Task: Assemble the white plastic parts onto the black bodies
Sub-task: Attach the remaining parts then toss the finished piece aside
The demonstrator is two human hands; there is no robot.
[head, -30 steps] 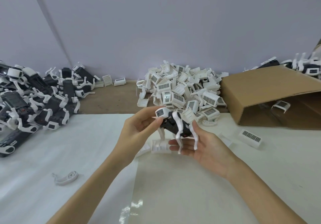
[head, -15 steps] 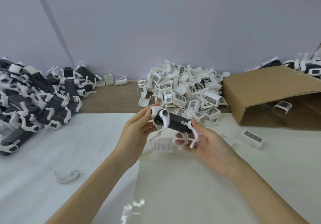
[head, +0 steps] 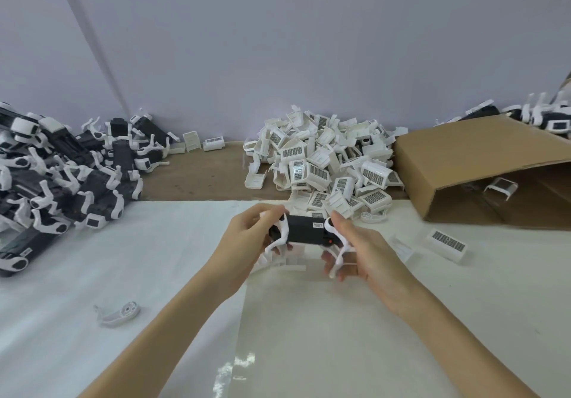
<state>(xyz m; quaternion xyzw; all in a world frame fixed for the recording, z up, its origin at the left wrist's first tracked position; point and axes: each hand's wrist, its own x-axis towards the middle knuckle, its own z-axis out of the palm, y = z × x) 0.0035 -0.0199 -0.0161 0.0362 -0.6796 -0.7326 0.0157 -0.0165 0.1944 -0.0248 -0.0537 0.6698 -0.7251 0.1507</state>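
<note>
Both forearms reach forward and converge on the black body. The left hand grips the body's left end, fingers curled over its top, thumb apparently beneath, though hidden. The right hand holds the right end, thumb lying along the top edge, fingers curled below the body around a white leg.

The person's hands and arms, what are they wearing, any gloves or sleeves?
Nothing shows: the left hand and right hand are bare, without gloves, rings or a watch, and both forearms are uncovered down to the frame's bottom edge, with no sleeve in view.
</note>
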